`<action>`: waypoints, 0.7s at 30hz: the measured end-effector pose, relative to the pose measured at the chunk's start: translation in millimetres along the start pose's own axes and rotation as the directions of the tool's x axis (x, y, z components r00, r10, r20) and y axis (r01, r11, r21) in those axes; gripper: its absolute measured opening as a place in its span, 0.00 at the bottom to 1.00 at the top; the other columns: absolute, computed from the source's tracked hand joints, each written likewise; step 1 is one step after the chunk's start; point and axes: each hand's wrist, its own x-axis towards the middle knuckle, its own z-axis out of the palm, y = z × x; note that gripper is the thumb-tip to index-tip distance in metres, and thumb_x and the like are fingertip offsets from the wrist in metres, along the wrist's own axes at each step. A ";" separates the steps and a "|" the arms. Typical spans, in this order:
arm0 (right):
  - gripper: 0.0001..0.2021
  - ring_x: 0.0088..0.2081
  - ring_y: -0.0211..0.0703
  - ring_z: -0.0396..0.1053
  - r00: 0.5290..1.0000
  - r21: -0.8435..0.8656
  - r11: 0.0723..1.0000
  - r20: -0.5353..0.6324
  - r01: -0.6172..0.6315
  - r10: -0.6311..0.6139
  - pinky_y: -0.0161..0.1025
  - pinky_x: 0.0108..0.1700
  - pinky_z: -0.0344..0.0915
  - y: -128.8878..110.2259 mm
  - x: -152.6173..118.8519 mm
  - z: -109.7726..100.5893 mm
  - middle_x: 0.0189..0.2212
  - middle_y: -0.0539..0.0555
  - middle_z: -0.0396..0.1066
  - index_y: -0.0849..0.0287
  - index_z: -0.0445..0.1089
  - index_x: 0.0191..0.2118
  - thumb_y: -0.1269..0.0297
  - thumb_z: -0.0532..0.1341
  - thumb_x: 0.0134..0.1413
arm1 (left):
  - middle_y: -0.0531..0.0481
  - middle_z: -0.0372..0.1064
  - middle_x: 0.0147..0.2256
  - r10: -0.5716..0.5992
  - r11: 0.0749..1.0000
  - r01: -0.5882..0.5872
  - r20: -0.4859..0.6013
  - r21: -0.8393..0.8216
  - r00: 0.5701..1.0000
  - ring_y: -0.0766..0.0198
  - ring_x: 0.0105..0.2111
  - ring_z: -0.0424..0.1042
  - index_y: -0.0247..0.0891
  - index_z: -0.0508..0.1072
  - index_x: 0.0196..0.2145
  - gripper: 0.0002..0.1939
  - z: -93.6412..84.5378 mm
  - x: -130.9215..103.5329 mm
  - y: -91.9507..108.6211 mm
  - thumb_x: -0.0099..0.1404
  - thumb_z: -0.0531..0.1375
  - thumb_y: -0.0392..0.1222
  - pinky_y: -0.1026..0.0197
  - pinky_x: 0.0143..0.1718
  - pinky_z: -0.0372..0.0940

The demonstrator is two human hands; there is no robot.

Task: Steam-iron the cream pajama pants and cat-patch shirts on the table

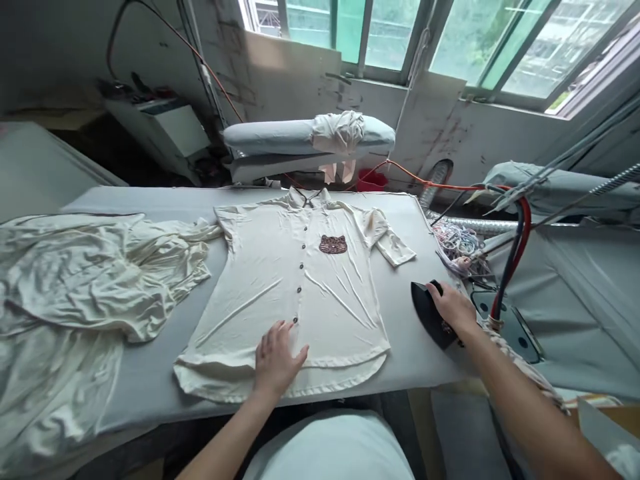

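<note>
A cream button-front shirt (265,287) lies spread on the padded ironing table (400,360), its collar toward the far edge. Dark buttons run down its middle, and a brown cat-face patch (333,245) sits on the chest. Long creases show in the lower front. My left hand (278,358) rests flat on the shirt near the hem, fingers spread. To the right of the shirt, my right hand (453,307) is wrapped round the handle of a black iron (429,315), which stands on the table, apart from the fabric.
Several crumpled cream garments (100,280) cover the table's left side. Behind the table is a padded sleeve board (280,138) with cloth bunched on it. Red and black hoses (517,247) hang at the right, near tangled cords (457,243) and a metal iron rest (525,333).
</note>
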 end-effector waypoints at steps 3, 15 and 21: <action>0.20 0.22 0.43 0.65 0.904 0.138 0.988 0.410 0.072 -0.123 0.38 0.29 0.62 -20.8 5.3 -8.5 0.20 0.53 0.68 0.59 0.69 0.32 0.47 0.54 0.63 | 0.38 0.62 0.62 -0.115 0.992 0.119 -0.076 0.038 0.990 0.48 0.61 0.60 0.37 0.67 0.60 0.28 21.0 -15.2 8.8 0.61 0.59 0.38 0.48 0.60 0.54; 0.22 0.16 0.39 0.62 0.818 0.094 0.953 0.493 0.288 -0.296 0.36 0.23 0.56 -197.2 35.5 54.2 0.15 0.50 0.63 0.58 0.65 0.26 0.48 0.54 0.66 | 0.46 0.75 0.36 -0.026 0.913 0.079 0.138 -0.400 0.990 0.55 0.42 0.71 0.41 0.76 0.33 0.10 0.7 -16.7 -30.3 0.65 0.58 0.46 0.57 0.46 0.63; 0.15 0.31 0.47 0.73 0.360 0.080 0.629 0.760 0.774 -0.541 0.38 0.30 0.62 -217.6 -116.7 97.3 0.33 0.57 0.78 0.57 0.75 0.37 0.49 0.63 0.56 | 0.48 0.79 0.38 -0.041 0.640 0.297 0.354 -0.709 0.934 0.54 0.42 0.74 0.39 0.81 0.38 0.23 -7.2 -7.3 -56.6 0.62 0.56 0.59 0.58 0.45 0.66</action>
